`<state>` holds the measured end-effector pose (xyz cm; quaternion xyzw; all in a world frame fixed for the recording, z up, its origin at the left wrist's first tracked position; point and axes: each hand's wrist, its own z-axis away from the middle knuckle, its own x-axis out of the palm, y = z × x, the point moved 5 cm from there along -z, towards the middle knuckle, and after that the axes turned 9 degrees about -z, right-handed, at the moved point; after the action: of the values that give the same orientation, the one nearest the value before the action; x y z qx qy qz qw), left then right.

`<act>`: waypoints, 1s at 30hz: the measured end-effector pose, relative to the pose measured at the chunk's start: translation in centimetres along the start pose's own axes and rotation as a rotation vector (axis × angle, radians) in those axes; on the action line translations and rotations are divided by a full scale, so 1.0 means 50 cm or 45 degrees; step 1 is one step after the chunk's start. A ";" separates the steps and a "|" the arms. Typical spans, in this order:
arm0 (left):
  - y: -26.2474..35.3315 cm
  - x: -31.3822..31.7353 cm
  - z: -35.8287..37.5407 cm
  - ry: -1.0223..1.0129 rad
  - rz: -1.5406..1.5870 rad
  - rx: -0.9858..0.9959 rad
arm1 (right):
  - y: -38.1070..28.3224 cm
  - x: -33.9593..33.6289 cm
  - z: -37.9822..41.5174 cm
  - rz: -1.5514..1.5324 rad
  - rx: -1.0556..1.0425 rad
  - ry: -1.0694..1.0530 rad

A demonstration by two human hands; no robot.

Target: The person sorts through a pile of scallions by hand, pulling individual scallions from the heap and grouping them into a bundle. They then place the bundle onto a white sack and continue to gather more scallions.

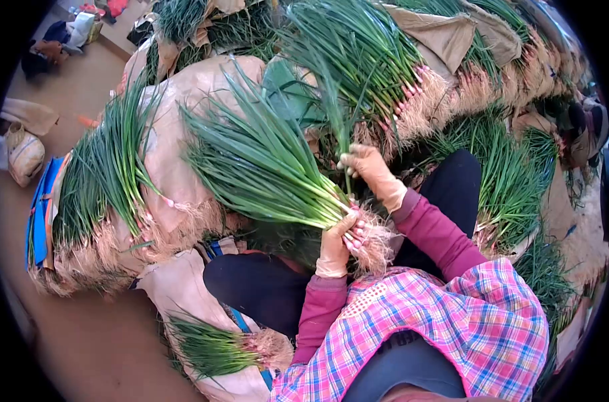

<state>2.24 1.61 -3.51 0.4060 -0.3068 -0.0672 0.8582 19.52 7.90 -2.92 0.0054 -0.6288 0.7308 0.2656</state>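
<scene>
A large bunch of spring onions (271,177), with pinkish bulbs and pale roots, fans out over my lap toward the upper left. My left hand (334,246), in a pale glove, is closed around its lower stems just above the bulbs. To the upper right of that grip, my gloved right hand (372,173) pinches a few thin green leaves (336,114) that point upward. The roots (376,249) of the bunch hang close to my plaid apron (438,315).
Spring onions (107,167) lie in a row on a sacking-covered heap (197,87) at left. A bigger pile (358,50) stands ahead, with more onions (518,167) at right. A small bunch (214,345) rests on cloth beside my knee. Bags (24,154) sit on the floor.
</scene>
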 end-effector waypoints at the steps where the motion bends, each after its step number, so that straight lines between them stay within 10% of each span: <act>1: 0.016 0.005 0.004 -0.038 0.061 0.036 | 0.028 0.022 0.021 -0.286 0.161 0.034; 5: 0.030 0.013 0.012 -0.171 0.254 0.063 | 0.083 0.014 0.033 -0.914 0.345 0.019; 6: 0.024 0.011 0.011 -0.165 0.259 0.057 | 0.159 -0.016 -0.021 -1.875 0.639 -0.331; 8: 0.024 0.007 0.016 -0.312 0.489 0.140 | 0.135 -0.061 -0.033 -1.673 0.341 -0.279; 18: 0.028 -0.007 0.040 -0.254 0.548 0.049 | 0.055 0.080 0.027 -0.549 0.468 -0.438; 22: 0.006 -0.015 0.028 -0.038 0.408 0.050 | 0.025 0.064 0.052 0.453 -0.465 0.078; 26: 0.010 -0.033 0.028 -0.292 0.642 0.137 | 0.126 -0.008 -0.010 -1.470 0.457 0.007; 28: 0.032 -0.035 0.046 -0.243 0.598 0.361 | 0.097 -0.005 0.018 -0.707 0.252 -0.009; 30: 0.029 -0.062 0.056 -0.124 0.606 0.582 | 0.096 0.026 0.084 0.264 0.578 -0.586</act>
<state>-2.09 1.87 -2.57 0.5012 -0.4406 0.1864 0.7210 15.14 4.17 -5.99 0.1653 -0.4909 0.8548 0.0330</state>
